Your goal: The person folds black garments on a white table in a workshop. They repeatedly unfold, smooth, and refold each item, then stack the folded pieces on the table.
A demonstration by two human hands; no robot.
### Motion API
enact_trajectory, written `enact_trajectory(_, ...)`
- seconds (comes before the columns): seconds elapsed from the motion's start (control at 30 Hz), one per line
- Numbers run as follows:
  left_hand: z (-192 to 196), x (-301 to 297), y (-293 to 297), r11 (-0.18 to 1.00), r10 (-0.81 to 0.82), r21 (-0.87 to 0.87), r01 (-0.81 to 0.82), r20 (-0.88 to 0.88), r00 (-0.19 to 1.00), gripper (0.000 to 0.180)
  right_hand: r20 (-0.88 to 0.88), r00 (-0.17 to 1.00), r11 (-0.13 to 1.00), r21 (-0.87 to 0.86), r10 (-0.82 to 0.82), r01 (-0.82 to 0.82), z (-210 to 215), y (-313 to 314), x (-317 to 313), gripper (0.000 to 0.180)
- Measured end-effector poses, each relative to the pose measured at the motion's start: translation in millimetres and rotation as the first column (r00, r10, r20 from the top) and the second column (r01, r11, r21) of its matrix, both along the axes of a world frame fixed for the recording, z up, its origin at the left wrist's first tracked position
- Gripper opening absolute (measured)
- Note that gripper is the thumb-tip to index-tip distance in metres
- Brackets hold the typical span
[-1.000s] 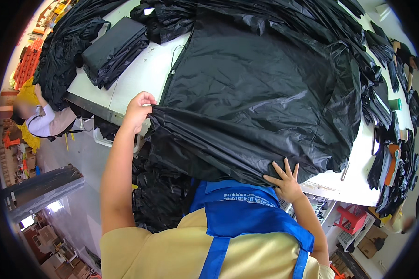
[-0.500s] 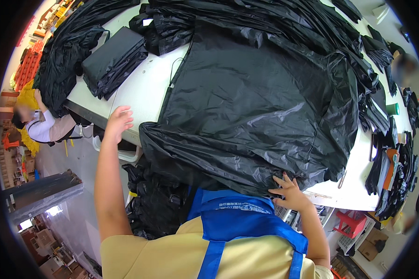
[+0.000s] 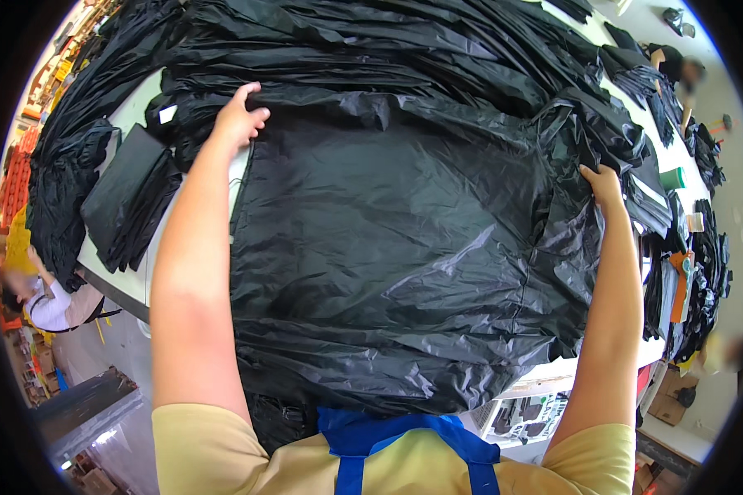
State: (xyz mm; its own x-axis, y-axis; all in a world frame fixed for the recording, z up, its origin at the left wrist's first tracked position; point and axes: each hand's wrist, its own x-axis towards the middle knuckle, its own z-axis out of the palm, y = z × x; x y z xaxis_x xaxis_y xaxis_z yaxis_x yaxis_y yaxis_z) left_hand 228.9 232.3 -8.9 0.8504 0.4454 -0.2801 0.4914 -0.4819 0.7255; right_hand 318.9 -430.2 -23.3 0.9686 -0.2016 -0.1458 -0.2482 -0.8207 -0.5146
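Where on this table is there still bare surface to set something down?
Little: a white strip of table between the folded black stack and the spread black garment, beside the left hand. Elsewhere, heaped black fabric crowds it.

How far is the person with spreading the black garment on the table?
Done: the black garment lies mostly flat on the white table, and a folded black stack sits at the left. In hand: left hand and right hand hold its far corners. Left: the near hem is wrinkled and overhangs the edge.
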Motion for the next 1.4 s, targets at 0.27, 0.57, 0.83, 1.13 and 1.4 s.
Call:
enact_trajectory(0.27,-2.6,73.4,50.4,0.946,0.204,-0.312,-0.089,0.361,0.91,0.033,0.514,0.8,0.924,0.361,-0.309,0.125,35.2,33.7,41.4,0.028)
enact_trajectory(0.57,52.2,-76.2,-64.4,0.974,-0.091,-0.157,0.166,0.402,0.911,0.08,0.446,0.811,0.923,-0.13,0.38,-0.361,57.2,63.5,-88.9,0.041)
enact_trajectory(0.83,-14.0,-378.7,-217.6,0.455,-0.322,-0.879,-0.142,-0.311,0.894,0.037,-0.208,0.793,0.779,-0.163,0.573,-0.605,35.1,-12.6,-282.9,0.046)
enact_trajectory(1.13,-37.5,-405.6,-365.8,0.168,0.098,-0.852,-0.496,-0.486,0.869,0.025,-0.029,0.81,0.81,0.053,0.586,-0.584,1.7,-31.6,-285.6,0.011)
enact_trajectory(1.4,-14.2,-448.0,-407.0,0.543,0.332,-0.796,-0.268,-0.09,0.939,0.016,0.154,0.786,0.8,-0.164,0.599,-0.578,4.8,-36.5,-269.0,0.019)
